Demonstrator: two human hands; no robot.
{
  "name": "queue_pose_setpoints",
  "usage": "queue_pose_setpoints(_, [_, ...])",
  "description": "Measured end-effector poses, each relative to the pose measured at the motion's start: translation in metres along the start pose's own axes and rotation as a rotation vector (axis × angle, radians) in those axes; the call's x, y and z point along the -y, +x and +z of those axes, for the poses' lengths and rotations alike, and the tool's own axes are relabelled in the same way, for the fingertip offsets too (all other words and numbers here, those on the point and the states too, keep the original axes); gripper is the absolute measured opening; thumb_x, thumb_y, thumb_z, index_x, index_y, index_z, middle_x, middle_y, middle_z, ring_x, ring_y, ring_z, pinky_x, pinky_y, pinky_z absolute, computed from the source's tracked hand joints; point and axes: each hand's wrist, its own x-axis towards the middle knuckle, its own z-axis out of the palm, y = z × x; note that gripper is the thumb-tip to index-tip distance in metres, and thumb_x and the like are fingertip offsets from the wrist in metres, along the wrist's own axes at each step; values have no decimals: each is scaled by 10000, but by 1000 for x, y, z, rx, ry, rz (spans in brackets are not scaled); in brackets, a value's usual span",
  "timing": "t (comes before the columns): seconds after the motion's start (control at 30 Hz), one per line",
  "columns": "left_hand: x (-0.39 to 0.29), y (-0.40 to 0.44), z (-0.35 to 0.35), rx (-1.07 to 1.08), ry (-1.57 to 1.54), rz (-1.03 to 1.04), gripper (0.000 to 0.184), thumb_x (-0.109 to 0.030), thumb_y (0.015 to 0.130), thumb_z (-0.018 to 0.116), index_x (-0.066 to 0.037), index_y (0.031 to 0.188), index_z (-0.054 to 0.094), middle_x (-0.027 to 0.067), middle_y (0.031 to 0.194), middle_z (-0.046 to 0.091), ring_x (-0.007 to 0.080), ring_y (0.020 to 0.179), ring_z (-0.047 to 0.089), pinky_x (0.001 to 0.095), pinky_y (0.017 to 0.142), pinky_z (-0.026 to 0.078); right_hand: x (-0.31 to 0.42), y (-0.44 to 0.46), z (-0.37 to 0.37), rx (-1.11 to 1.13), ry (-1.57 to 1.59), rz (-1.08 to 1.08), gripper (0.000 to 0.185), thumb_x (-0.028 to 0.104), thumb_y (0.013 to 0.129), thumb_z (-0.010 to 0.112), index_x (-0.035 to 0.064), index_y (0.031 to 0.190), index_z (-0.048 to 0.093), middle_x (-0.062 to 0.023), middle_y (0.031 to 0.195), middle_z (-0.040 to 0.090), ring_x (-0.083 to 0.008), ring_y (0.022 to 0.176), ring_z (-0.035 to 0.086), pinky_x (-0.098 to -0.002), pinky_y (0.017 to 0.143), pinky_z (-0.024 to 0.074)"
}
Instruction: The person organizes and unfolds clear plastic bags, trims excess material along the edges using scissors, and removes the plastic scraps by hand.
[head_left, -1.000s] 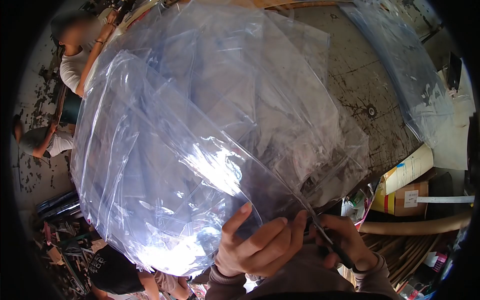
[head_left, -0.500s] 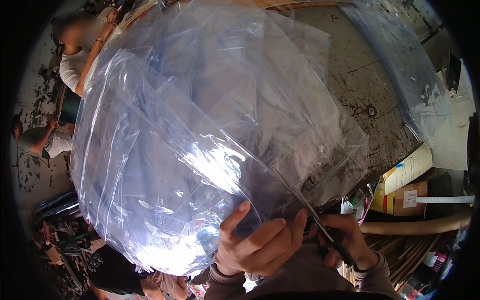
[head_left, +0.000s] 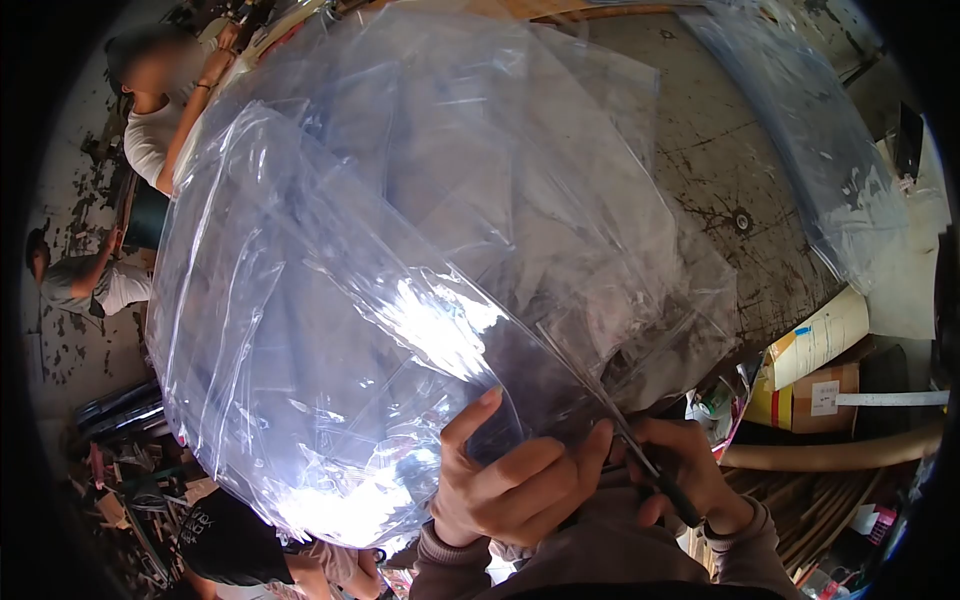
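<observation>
A large, layered, glossy clear plastic sheet (head_left: pixel 420 190) spreads in front of me. My left hand (head_left: pixel 520 480) is at its near edge, index finger stretched out over the film. The other fingers curl in towards the thumb with the plastic's edge between them. Close on the right, my right hand (head_left: pixel 690 465) is wrapped round a pair of scissors (head_left: pixel 640 458) with slim metal blades and a dark handle. The blades point up and left along a fold of the plastic, beside my left thumb. Exactly where blade and film meet is hard to make out.
Under the plastic is a scratched dark table (head_left: pixel 740 185), with another stack of clear film (head_left: pixel 830 170) at its right. A cardboard box (head_left: pixel 825 395) and a tan tube (head_left: pixel 830 450) lie at lower right. Other people are at the left and lower left; one person's arm (head_left: pixel 190 115) reaches the table edge.
The scissors and my right hand have shifted slightly; the blades sit a little further left. My left hand stays almost in place on the plastic. The person at upper left has moved slightly.
</observation>
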Motion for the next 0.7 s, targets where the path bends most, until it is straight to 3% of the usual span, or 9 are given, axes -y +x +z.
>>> queue_pose_setpoints(0.13, [0, 0, 0, -1, -12, -8, 220, -192, 514, 748, -259, 722, 721, -74, 601, 329, 43, 698, 453, 498, 993, 371, 1, -2, -1, 17, -31, 18, 690, 386, 531, 873, -10, 1007, 568, -61, 782, 617, -99, 666, 562, -238, 588, 439])
queue_pose_setpoints(0.27, [3, -1, 0, -9, -44, 6, 214, -199, 507, 751, -252, 712, 722, -74, 608, 334, 47, 686, 453, 502, 997, 364, -3, -5, 7, -98, 198, 20, 683, 337, 531, 882, -7, 1034, 574, -49, 813, 614, -88, 712, 562, -224, 606, 427])
queue_pose_setpoints(0.33, [3, 2, -3, 6, -81, -17, 256, -101, 566, 688, -215, 792, 725, -68, 571, 327, 35, 663, 451, 448, 973, 420, 0, -5, 6, -114, 221, -5, 674, 318, 534, 884, 0, 1042, 576, -43, 813, 606, -85, 726, 560, -219, 609, 421])
queue_pose_setpoints(0.43, [2, -3, 2, -113, -55, -67, 281, -85, 581, 654, -175, 838, 722, -60, 574, 380, 74, 683, 485, 426, 879, 504, 17, -8, -4, -68, 73, 188, 656, 289, 548, 878, 13, 1058, 571, -42, 828, 596, -95, 738, 563, -231, 625, 431])
queue_pose_setpoints(0.5, [0, -4, -3, -91, -41, -105, 246, -108, 601, 627, -121, 836, 700, -32, 616, 432, 122, 699, 510, 435, 843, 530, 20, -14, -13, -242, -162, -23, 620, 242, 562, 860, 26, 1063, 567, -25, 809, 583, -97, 702, 552, -244, 621, 436])
queue_pose_setpoints(0.57, [-1, -5, -6, -68, -29, -142, 235, -131, 621, 601, -67, 834, 678, -5, 659, 484, 169, 715, 534, 443, 807, 556, 34, -15, -10, -442, -230, -62, 615, 210, 562, 839, 35, 1080, 557, -25, 807, 569, -111, 694, 539, -255, 607, 432])
queue_pose_setpoints(0.63, [0, -5, -8, -67, -43, -191, 257, -166, 635, 553, -23, 819, 662, 21, 648, 502, 189, 738, 552, 408, 777, 572, 42, -11, -11, -734, -550, -158, 622, 168, 556, 824, 32, 1095, 543, -52, 843, 558, -146, 710, 547, -263, 602, 432])
queue_pose_setpoints(0.67, [0, -6, -9, -68, -43, -187, 257, -166, 635, 553, -23, 819, 662, 21, 648, 502, 189, 738, 552, 408, 777, 572, 46, -11, -12, -756, -624, -111, 594, 105, 592, 775, 12, 1119, 517, -97, 921, 534, -226, 799, 542, -305, 672, 440])
queue_pose_setpoints(0.7, [0, -7, -10, -69, -71, -212, 254, -169, 644, 549, -28, 821, 663, 24, 636, 501, 189, 747, 555, 409, 780, 571, 47, -8, -13, -759, -622, -114, 594, 105, 592, 775, 12, 1119, 517, -97, 921, 534, -226, 799, 542, -305, 672, 440])
